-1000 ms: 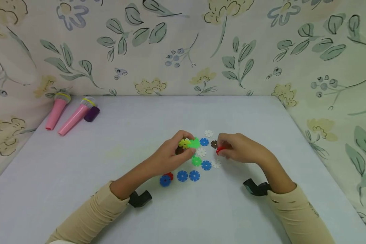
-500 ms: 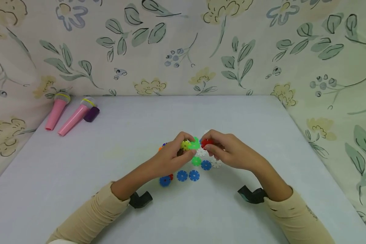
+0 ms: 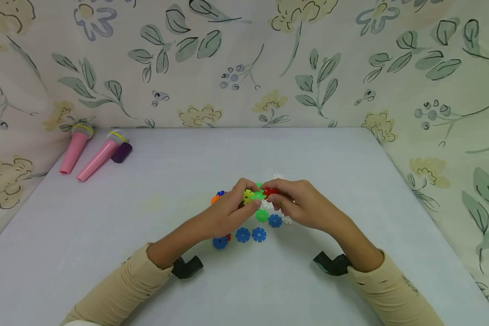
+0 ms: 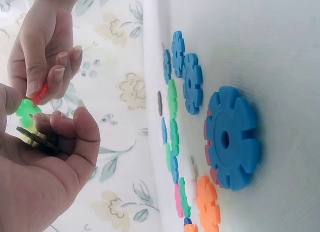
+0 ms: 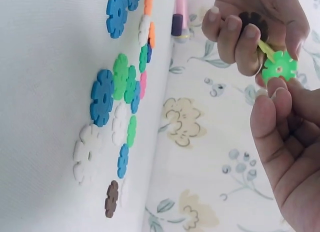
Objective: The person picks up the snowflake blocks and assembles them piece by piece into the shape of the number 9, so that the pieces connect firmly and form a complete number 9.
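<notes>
Forearms in tan fabric sleeves [image 3: 122, 283] slant inward over a white-covered table [image 3: 167, 158], hands raised above round, notched blue plastic discs [image 3: 242, 235]. The left hand [image 3: 226, 212], thumb and fingers curled, grips a joined yellow notched plastic disc [image 3: 247, 196] and bright-green notched plastic disc [image 3: 258, 195]; the right hand [image 3: 303, 199] pinches a red notched plastic disc [image 3: 270, 193] at the green's edge. Beyond, two pink toy microphones [image 3: 98, 159] lie far left.

Soft, even light in the head view, diffuse shadows beneath both tan-sleeved forearms [image 3: 118, 280] on smooth white tabletop [image 3: 167, 158], brighter wrist views, pale floral-printed fabric backdrop [image 4: 115, 67] washed out, bright green notched plastic disc [image 4: 25, 111] softly blurred.
</notes>
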A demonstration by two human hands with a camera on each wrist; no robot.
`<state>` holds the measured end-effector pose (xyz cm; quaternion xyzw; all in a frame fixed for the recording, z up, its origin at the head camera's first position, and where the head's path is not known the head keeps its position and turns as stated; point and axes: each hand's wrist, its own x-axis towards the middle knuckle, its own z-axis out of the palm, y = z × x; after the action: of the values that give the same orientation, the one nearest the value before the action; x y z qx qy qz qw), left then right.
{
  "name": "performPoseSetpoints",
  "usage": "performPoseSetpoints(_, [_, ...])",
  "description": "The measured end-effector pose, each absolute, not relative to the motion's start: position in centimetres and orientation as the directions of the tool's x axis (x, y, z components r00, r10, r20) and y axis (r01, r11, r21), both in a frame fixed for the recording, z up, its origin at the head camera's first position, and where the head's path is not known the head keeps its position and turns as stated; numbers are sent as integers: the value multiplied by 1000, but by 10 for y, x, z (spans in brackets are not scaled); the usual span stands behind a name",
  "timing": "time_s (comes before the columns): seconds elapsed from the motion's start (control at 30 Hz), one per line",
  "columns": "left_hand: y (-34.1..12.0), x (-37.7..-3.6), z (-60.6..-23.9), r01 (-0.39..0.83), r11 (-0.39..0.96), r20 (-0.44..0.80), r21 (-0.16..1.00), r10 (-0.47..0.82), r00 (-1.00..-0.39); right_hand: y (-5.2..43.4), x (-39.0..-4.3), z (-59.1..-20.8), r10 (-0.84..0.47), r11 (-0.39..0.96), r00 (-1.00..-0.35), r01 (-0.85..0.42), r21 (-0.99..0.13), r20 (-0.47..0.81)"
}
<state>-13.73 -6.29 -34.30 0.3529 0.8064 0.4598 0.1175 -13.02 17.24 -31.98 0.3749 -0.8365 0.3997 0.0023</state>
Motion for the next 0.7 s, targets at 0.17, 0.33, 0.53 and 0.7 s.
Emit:
performPoseSetpoints(0.17, [-62,-137,-344,441,336,114,832,674,-730,167,-131,-324,-597,402,-736,-620,-674,320])
performPoseSetpoints(0.33, [-64,-140,-344,427,318,122,846,665,-736,164,-131,-326,-578,389,-753,-593,-705,314])
performPoseSetpoints(0.53, [-65,-144,-343,439,276,183,855,631,-754,168,-133,-323,-578,388,-762,-573,-722,293])
performPoseSetpoints(0.7, [-67,-145,-340,401,329,151,855,582,-799,177,-140,-325,-633,414,-738,-578,-703,235])
